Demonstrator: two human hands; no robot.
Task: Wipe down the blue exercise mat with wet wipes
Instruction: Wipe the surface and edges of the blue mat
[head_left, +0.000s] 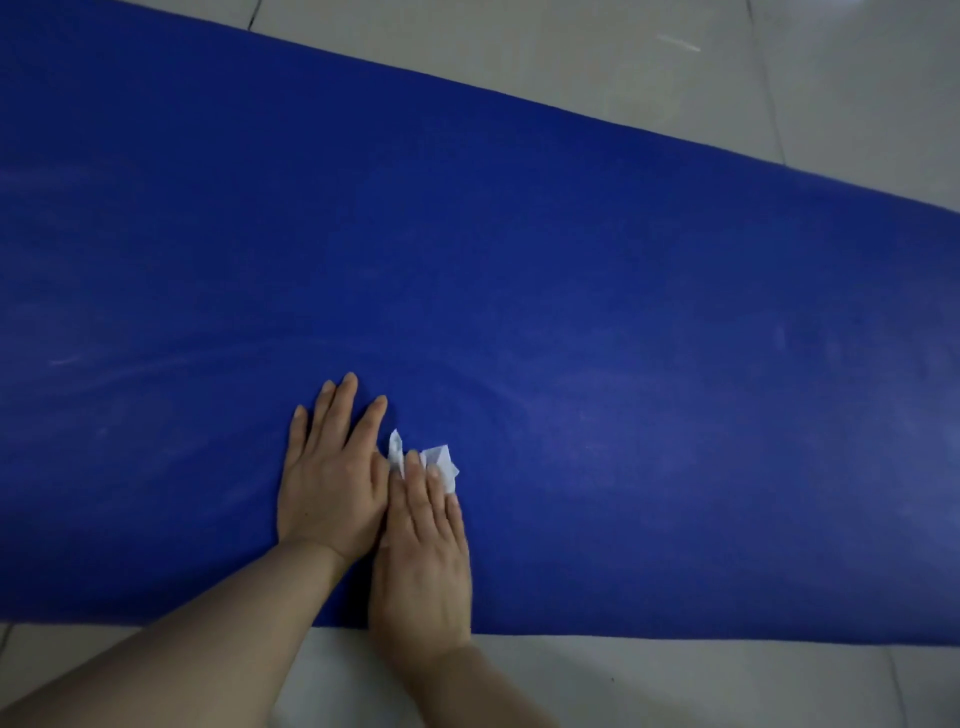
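The blue exercise mat (467, 249) lies flat on the tiled floor (779, 78). Faint curved smears left of and around the hands suggest that part is wiped; the stretch to the right looks less worked, so I judge much remains. The left hand (332, 478) rests flat on the mat, fingers straight. Just right of it, touching, the right hand (421, 561) presses a crumpled wet wipe (441, 460) down under straight fingers.

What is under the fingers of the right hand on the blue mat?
A crumpled white wet wipe lies under the right hand, pressed on the blue mat. Only its edges show past the fingertips; the rest is covered.
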